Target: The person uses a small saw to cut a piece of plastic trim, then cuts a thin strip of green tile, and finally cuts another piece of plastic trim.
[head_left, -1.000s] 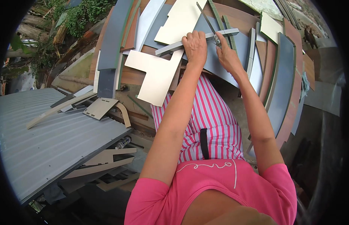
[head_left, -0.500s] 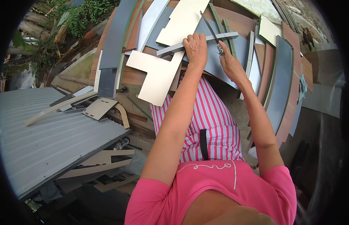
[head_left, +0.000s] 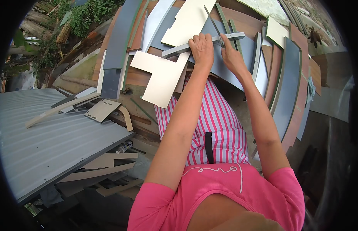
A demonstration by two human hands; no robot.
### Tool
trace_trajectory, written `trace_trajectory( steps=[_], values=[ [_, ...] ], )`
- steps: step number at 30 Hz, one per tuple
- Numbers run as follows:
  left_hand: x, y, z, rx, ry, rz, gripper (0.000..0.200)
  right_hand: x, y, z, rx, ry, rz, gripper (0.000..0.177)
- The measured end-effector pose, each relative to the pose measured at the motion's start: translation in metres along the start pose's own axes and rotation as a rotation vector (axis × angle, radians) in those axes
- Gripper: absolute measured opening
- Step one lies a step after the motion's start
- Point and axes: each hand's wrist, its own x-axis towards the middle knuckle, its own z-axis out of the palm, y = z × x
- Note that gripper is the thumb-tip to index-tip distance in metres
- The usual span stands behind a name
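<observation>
In the head view, a person's left hand (head_left: 202, 49) clenches its fingers over a grey strip (head_left: 176, 51) as the right hand (head_left: 232, 56) wraps its fingers around the handle of a saw (head_left: 212, 19), blade at the strip between them. A notched cream panel (head_left: 159, 79) and green-edged strips (head_left: 222, 18) crowd the work; a corrugated sheet (head_left: 52, 131) spreads at left. Since the previous frame, the saw has slid farther from the body

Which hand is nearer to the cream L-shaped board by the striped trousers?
Left. The left hand grips a grey strip just beyond the board; the right hand, holding a thin-bladed tool, is farther right.
</observation>
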Motion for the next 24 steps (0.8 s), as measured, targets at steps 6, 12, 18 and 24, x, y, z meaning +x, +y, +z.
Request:
trace_trajectory(
  steps=[6,12,18,24],
  values=[
    [0.001,0.001,-0.003,-0.012,-0.008,-0.017,0.013,-0.012,0.001,-0.002,0.055,-0.022,0.018,0.054],
    [-0.001,0.001,-0.005,-0.015,-0.025,-0.010,0.021,-0.029,0.005,-0.005,0.031,-0.021,-0.004,0.052],
    [-0.002,-0.003,-0.005,-0.031,-0.027,0.017,0.026,-0.016,-0.002,-0.016,0.047,-0.094,0.022,0.055],
    [-0.004,-0.005,-0.003,-0.043,0.015,0.022,0.027,-0.003,0.002,0.005,-0.010,0.024,-0.026,0.054]
  ],
)
